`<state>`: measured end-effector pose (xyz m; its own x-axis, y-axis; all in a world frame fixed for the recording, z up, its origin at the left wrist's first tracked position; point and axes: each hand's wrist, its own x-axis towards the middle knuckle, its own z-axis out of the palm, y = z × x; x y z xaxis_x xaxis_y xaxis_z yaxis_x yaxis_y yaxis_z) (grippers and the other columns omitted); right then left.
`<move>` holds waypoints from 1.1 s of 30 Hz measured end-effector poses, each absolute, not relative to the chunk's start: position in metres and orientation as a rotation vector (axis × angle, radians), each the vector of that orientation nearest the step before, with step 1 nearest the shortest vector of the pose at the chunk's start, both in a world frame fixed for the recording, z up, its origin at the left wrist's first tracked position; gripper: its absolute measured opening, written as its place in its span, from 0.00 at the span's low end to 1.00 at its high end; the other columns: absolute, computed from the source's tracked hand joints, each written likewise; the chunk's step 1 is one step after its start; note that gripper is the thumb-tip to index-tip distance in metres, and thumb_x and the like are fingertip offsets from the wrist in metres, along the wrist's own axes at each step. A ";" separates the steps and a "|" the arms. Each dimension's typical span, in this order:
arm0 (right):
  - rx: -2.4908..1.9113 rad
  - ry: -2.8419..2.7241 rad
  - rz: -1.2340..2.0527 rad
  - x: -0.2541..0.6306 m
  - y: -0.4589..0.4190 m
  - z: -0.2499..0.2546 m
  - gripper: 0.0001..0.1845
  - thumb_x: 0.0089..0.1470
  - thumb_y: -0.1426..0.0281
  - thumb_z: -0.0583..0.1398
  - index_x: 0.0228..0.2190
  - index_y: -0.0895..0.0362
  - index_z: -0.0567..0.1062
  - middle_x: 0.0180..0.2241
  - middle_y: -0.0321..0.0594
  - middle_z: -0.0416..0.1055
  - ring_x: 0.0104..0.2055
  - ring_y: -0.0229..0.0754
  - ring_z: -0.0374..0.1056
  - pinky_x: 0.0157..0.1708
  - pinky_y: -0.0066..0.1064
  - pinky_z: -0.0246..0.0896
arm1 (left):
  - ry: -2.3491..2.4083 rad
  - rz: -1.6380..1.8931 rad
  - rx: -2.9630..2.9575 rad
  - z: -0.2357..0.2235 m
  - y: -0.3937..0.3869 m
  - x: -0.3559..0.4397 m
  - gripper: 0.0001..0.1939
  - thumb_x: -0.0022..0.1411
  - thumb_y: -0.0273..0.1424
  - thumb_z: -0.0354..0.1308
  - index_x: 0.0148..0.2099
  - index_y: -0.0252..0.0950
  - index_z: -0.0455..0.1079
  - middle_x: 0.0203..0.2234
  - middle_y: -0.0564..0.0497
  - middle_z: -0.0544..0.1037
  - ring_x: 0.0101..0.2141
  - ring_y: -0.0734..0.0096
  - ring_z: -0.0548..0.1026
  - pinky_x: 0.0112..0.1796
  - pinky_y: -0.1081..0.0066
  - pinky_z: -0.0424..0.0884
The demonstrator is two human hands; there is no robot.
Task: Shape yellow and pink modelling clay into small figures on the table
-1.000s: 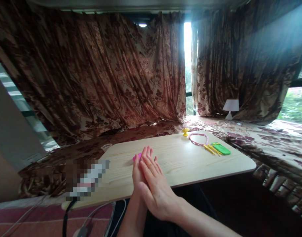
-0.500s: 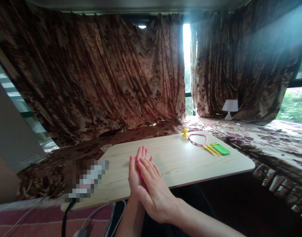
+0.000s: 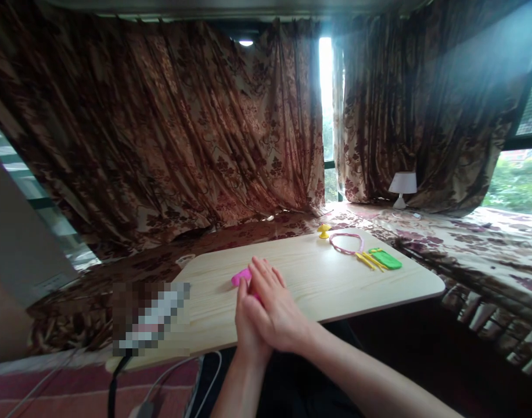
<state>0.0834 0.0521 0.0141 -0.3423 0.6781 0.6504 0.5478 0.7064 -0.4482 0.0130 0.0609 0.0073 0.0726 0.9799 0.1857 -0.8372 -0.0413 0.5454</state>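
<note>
My right hand (image 3: 272,305) lies across my left hand (image 3: 247,325), the two palms pressed together. A bit of pink modelling clay (image 3: 257,297) shows between them; the rest of that piece is hidden by the fingers. Just beyond my left fingertips, another pink clay lump (image 3: 240,277) appears to rest on the light wooden table (image 3: 209,313), its right end covered by my hands. My left hand is mostly underneath, so only its thumb side and wrist are visible.
On the table's right part are a yellow mushroom-shaped piece (image 3: 324,231), a pink loop (image 3: 346,244), yellow modelling tools (image 3: 371,260) and a flat green piece (image 3: 387,259). A blurred pale object (image 3: 157,316) lies at the left edge. A white lamp (image 3: 402,188) stands beyond.
My hands have shifted slightly right, with the right one sliding over the left, fingers now covering more of it. The pink lump beyond them shows more. The view has tilted a little.
</note>
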 end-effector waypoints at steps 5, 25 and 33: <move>-1.079 -1.901 0.213 0.092 0.071 0.022 0.31 0.62 0.59 0.43 0.62 0.63 0.48 0.65 0.47 0.38 0.66 0.43 0.33 0.62 0.46 0.31 | 0.227 1.378 0.594 0.011 0.056 0.023 0.22 0.64 0.41 0.44 0.56 0.41 0.65 0.57 0.50 0.65 0.61 0.63 0.54 0.60 0.62 0.50; -0.978 -1.960 0.174 0.082 0.052 0.009 0.28 0.62 0.63 0.46 0.61 0.57 0.53 0.64 0.42 0.45 0.66 0.43 0.37 0.63 0.43 0.35 | 0.270 1.472 0.612 0.005 0.065 0.010 0.22 0.64 0.42 0.43 0.56 0.41 0.65 0.60 0.51 0.61 0.61 0.68 0.53 0.61 0.64 0.45; -0.888 -2.095 0.146 0.083 0.045 0.003 0.32 0.60 0.64 0.49 0.62 0.60 0.47 0.65 0.42 0.39 0.66 0.45 0.33 0.63 0.45 0.32 | 0.344 1.450 0.560 0.005 0.074 0.008 0.23 0.64 0.42 0.43 0.56 0.39 0.65 0.60 0.49 0.61 0.61 0.70 0.53 0.60 0.67 0.48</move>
<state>0.0828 0.0449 0.0034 -0.4012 0.6393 0.6560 0.5421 0.7430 -0.3925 0.0081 0.0743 0.0046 0.1057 0.9881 0.1114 -0.8329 0.0268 0.5527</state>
